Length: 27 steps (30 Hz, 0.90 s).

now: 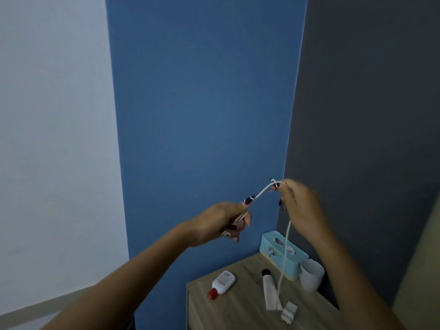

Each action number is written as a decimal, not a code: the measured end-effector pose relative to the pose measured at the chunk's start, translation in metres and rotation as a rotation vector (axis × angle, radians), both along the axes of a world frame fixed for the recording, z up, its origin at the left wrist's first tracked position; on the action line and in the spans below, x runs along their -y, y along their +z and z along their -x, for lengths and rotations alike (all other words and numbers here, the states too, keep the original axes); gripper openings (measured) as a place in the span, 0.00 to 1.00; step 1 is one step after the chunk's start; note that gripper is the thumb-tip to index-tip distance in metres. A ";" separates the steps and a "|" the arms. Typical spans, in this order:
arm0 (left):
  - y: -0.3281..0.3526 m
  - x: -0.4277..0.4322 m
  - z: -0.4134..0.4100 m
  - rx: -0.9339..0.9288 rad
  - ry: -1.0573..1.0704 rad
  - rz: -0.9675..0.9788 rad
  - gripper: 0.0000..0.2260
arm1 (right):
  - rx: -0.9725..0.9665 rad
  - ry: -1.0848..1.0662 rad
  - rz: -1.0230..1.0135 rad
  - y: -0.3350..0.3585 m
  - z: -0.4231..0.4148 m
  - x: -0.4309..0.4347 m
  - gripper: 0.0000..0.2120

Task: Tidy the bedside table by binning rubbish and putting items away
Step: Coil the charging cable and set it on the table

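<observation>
The cable (264, 189) runs from the fingers of the left hand (221, 222) up to the fingers of the right hand (300, 206), then hangs from them down to the bedside table (238, 313). Under the right fingers, on the table, stands a box (273, 248), with a cup (310, 276) just right of it. A tube (269, 291) lies before the box, a bottle (223, 283) further left, below the left fingers.

Tissue box (291, 266), cup (312, 278) block table (238, 310) back corner.

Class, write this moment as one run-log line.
left hand: grips cable | right hand: pinches cable | table: bottle, tube, box, cup
</observation>
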State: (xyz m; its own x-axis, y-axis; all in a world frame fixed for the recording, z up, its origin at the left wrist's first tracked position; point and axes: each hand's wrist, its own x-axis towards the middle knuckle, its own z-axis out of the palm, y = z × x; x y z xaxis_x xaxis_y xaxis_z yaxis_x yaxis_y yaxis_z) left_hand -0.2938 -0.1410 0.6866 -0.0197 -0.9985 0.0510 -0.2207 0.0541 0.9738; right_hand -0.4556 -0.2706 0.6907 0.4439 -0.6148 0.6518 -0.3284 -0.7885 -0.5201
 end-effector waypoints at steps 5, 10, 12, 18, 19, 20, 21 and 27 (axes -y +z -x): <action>0.018 -0.002 0.031 -0.507 -0.020 0.164 0.14 | 0.002 0.069 -0.290 -0.019 -0.044 -0.014 0.12; 0.041 0.021 0.026 -0.546 0.121 0.432 0.12 | -0.266 0.171 -0.222 -0.043 -0.077 -0.059 0.12; 0.046 0.027 0.012 -0.559 0.173 0.468 0.11 | -0.285 0.223 -0.175 -0.049 -0.083 -0.071 0.09; 0.038 0.020 -0.038 0.018 0.386 0.472 0.12 | -0.363 0.253 -0.100 -0.044 -0.057 -0.072 0.09; 0.036 0.016 -0.043 0.163 0.420 0.492 0.11 | -0.383 0.248 -0.087 -0.041 -0.051 -0.069 0.09; 0.034 0.012 -0.046 0.300 0.436 0.517 0.09 | -0.403 0.236 -0.066 -0.036 -0.045 -0.068 0.10; 0.030 0.011 -0.050 0.454 0.437 0.536 0.09 | -0.412 0.216 -0.043 -0.030 -0.038 -0.066 0.10; -0.004 -0.004 -0.047 0.894 0.348 0.396 0.14 | -0.329 0.143 -0.004 0.018 0.003 -0.048 0.09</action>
